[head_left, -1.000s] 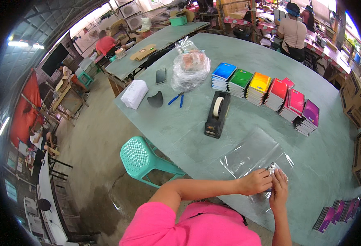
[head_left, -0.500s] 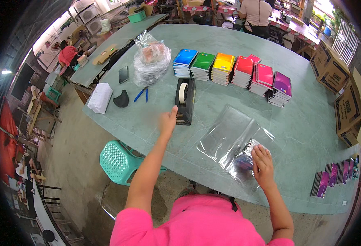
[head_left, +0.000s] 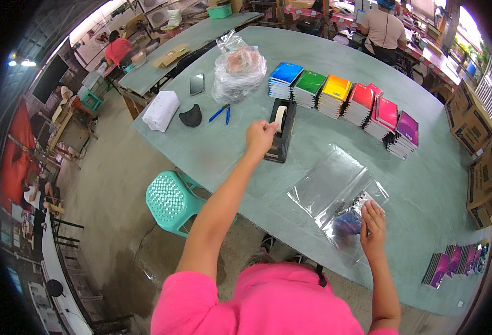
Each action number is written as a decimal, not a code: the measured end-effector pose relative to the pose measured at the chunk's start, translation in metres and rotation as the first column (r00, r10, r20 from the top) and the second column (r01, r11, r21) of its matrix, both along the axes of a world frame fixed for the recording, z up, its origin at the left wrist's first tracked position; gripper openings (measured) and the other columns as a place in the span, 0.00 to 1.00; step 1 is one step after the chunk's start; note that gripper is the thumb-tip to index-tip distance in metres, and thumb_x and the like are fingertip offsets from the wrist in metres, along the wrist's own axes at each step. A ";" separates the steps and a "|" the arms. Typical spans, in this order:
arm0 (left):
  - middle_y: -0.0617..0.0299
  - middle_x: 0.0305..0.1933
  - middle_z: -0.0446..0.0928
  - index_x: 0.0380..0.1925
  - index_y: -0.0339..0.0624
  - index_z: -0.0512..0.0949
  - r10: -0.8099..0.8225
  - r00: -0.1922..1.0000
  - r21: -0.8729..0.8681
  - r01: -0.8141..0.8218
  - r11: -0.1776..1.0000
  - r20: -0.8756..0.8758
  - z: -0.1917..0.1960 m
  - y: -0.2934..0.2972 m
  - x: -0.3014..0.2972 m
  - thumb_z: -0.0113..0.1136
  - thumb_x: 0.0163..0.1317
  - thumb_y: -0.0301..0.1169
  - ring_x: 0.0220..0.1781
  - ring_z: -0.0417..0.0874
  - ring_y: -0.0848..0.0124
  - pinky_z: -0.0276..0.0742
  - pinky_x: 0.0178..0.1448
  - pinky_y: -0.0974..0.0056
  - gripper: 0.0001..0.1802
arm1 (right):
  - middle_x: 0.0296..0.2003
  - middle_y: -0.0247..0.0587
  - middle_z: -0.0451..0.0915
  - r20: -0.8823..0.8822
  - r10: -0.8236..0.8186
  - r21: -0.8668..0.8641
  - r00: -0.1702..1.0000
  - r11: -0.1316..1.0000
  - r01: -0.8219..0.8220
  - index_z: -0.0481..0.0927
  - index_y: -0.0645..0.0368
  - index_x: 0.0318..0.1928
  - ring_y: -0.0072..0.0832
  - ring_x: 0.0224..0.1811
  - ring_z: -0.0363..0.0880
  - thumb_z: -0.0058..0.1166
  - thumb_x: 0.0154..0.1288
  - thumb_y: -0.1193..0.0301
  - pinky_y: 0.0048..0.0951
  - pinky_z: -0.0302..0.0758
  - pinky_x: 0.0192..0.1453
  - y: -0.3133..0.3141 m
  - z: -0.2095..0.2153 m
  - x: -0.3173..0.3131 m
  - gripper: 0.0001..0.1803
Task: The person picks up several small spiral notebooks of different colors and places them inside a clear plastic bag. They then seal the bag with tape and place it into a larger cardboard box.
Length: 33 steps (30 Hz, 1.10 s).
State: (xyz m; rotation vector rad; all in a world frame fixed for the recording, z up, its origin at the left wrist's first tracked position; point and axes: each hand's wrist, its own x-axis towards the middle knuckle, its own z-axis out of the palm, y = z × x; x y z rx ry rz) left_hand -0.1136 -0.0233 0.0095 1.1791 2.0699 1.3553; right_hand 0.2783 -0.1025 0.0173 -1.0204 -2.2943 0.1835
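— Where is the tape dispenser [head_left: 281, 131]?

— Near the middle of the grey-green desk [head_left: 212, 151], a black block with a pale roll on top. The left hand [head_left: 260, 138] is on it, fingers pinched together at the roll's edge, seemingly on the tape end, though that is too small to be sure.

— And the other hand?

— The right hand [head_left: 372, 223] lies at about four o'clock from the dispenser, well apart, fingers spread flat on a clear plastic bag [head_left: 335, 195] with something dark and bluish inside.

— What lies around them?

— At one to two o'clock of the dispenser, a row of notebook stacks [head_left: 343, 100]: blue, green, yellow, red, pink, purple. At eleven o'clock, a knotted clear sack [head_left: 238, 70]. At ten o'clock, blue-handled pliers [head_left: 222, 114], a black curved piece [head_left: 190, 116], a white bundle [head_left: 161, 110] and a phone [head_left: 197, 84]. At the desk's near edge, at seven o'clock, stands a turquoise stool [head_left: 176, 201].
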 end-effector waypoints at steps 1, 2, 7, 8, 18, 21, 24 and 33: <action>0.63 0.14 0.71 0.15 0.40 0.73 -0.050 0.995 0.037 0.046 0.998 0.092 0.004 -0.012 0.011 0.59 0.57 0.39 0.18 0.71 0.75 0.63 0.20 0.67 0.17 | 0.55 0.45 0.72 0.011 -0.017 -0.010 1.000 1.000 0.018 0.75 0.61 0.51 0.39 0.61 0.66 0.48 0.55 0.81 0.41 0.56 0.66 0.000 0.002 0.004 0.20; 0.63 0.16 0.71 0.17 0.42 0.71 -0.085 0.887 0.024 0.083 0.996 0.455 0.002 -0.029 0.023 0.57 0.59 0.35 0.17 0.70 0.79 0.61 0.17 0.72 0.14 | 0.54 0.45 0.72 0.009 -0.026 0.013 1.000 1.000 0.026 0.75 0.62 0.51 0.39 0.61 0.66 0.48 0.55 0.81 0.41 0.56 0.66 0.002 0.002 0.007 0.20; 0.48 0.27 0.78 0.25 0.32 0.75 -0.169 0.697 -0.224 0.013 0.975 -0.697 -0.064 -0.058 -0.042 0.56 0.57 0.35 0.27 0.79 0.60 0.71 0.30 0.55 0.14 | 0.54 0.45 0.72 -0.034 0.026 -0.020 0.999 0.999 -0.026 0.75 0.62 0.51 0.40 0.60 0.67 0.48 0.55 0.82 0.42 0.58 0.64 -0.002 0.015 -0.008 0.20; 0.46 0.29 0.77 0.26 0.32 0.75 -0.243 0.689 -0.328 0.008 0.945 -0.683 -0.061 -0.051 -0.041 0.55 0.58 0.36 0.30 0.79 0.57 0.71 0.31 0.53 0.15 | 0.54 0.47 0.73 -0.070 -0.011 -0.030 0.997 0.999 0.009 0.73 0.60 0.52 0.40 0.59 0.68 0.50 0.54 0.82 0.42 0.59 0.64 -0.001 0.008 -0.002 0.22; 0.67 0.16 0.74 0.20 0.39 0.76 -0.413 0.608 0.046 0.526 0.849 0.678 0.016 -0.103 0.230 0.58 0.59 0.37 0.15 0.70 0.81 0.63 0.18 0.74 0.14 | 0.53 0.36 0.75 -0.094 -0.023 -0.041 0.995 0.999 0.019 0.58 0.63 0.63 0.35 0.54 0.73 0.51 0.54 0.78 0.39 0.61 0.63 0.002 0.000 0.006 0.34; 0.66 0.14 0.73 0.17 0.39 0.75 -0.459 0.744 0.030 0.511 0.859 0.485 0.000 -0.101 0.248 0.61 0.57 0.35 0.15 0.68 0.81 0.62 0.18 0.72 0.14 | 0.55 0.39 0.72 -0.141 -0.004 -0.133 0.990 0.991 -0.015 0.59 0.63 0.62 0.36 0.57 0.70 0.53 0.52 0.75 0.39 0.58 0.65 -0.003 0.005 0.009 0.35; 0.65 0.11 0.70 0.15 0.38 0.72 -0.487 0.866 -0.022 0.492 0.870 0.112 -0.024 -0.096 0.242 0.64 0.53 0.37 0.14 0.66 0.80 0.61 0.19 0.69 0.17 | 0.56 0.43 0.70 -0.125 -0.005 -0.138 0.992 0.990 -0.013 0.61 0.63 0.60 0.38 0.58 0.68 0.55 0.50 0.72 0.40 0.58 0.64 -0.005 0.010 0.006 0.34; 0.57 0.40 0.74 0.47 0.42 0.71 -0.614 0.789 0.028 0.614 0.789 0.007 -0.027 -0.068 0.214 0.75 0.32 0.27 0.39 0.74 0.68 0.72 0.42 0.65 0.36 | 0.33 0.40 0.76 -0.189 -0.230 -0.796 0.955 0.606 -0.012 0.77 0.61 0.38 0.28 0.40 0.74 0.61 0.53 0.56 0.32 0.70 0.48 0.054 0.021 0.030 0.21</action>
